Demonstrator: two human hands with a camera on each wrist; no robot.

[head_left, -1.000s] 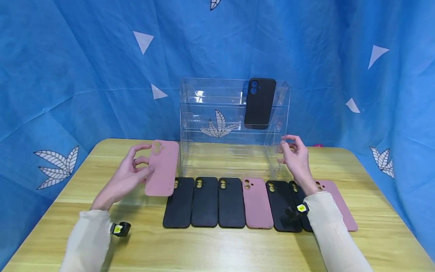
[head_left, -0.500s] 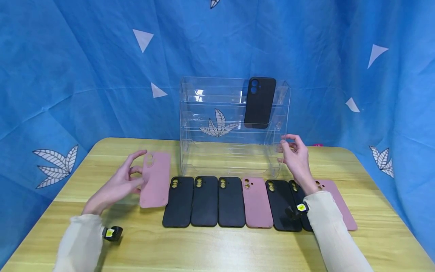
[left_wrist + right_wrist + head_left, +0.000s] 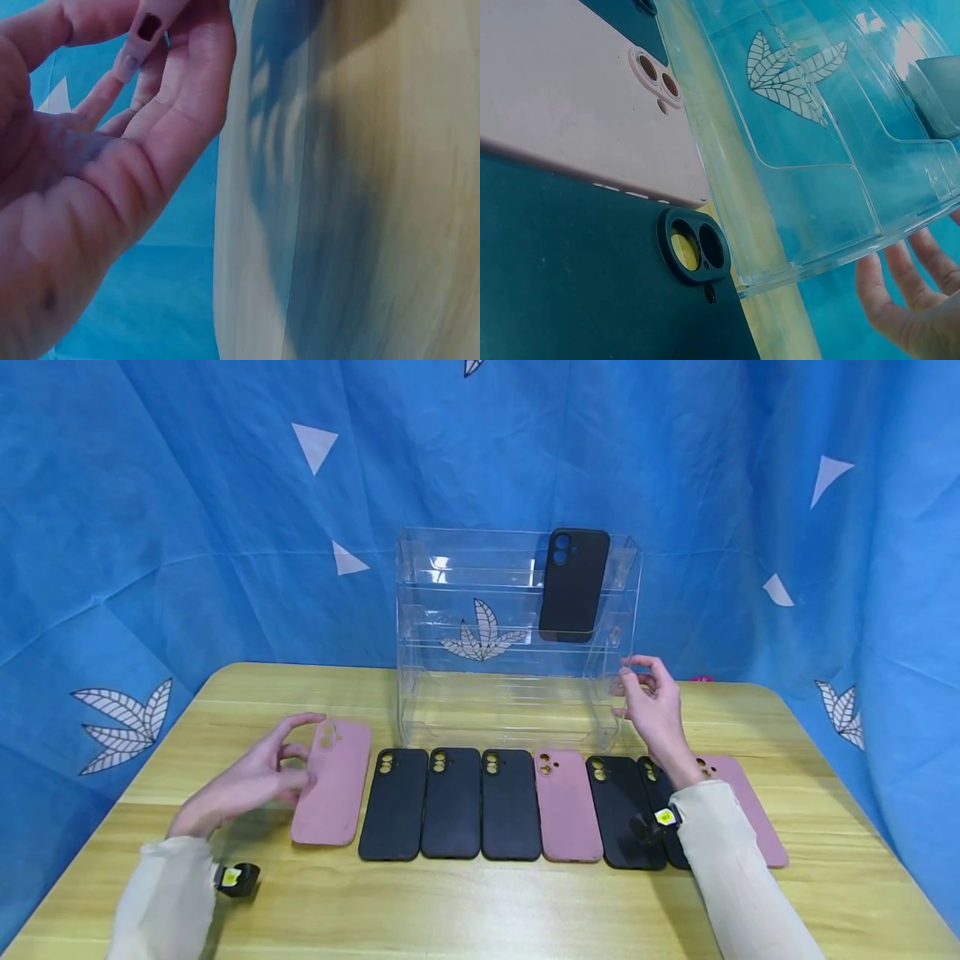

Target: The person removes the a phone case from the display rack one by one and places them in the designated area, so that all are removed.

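At the left of the head view, my left hand (image 3: 255, 781) pinches a pink phone case (image 3: 333, 785) by its left edge. The case leans close over the table; whether it touches the wood I cannot tell. In the left wrist view, the fingers hide most of the case (image 3: 148, 28). My right hand (image 3: 654, 714) rests its fingertips against the right side of a clear tiered display rack (image 3: 517, 735). The right wrist view shows those fingers (image 3: 911, 277) on the rack's outer side. A black phone case (image 3: 576, 585) stands upright in the rack's upper right.
In front of the rack lies a row of phone cases: several black ones (image 3: 452, 806), a pink one (image 3: 570, 810) in the middle, and another pink one (image 3: 750, 814) partly under the right forearm. A blue patterned cloth (image 3: 225, 485) hangs behind the wooden table (image 3: 480, 910).
My left hand has moved left and down with the pink case, away from the rack and off the leftmost black case. The right hand stays at the rack's side.
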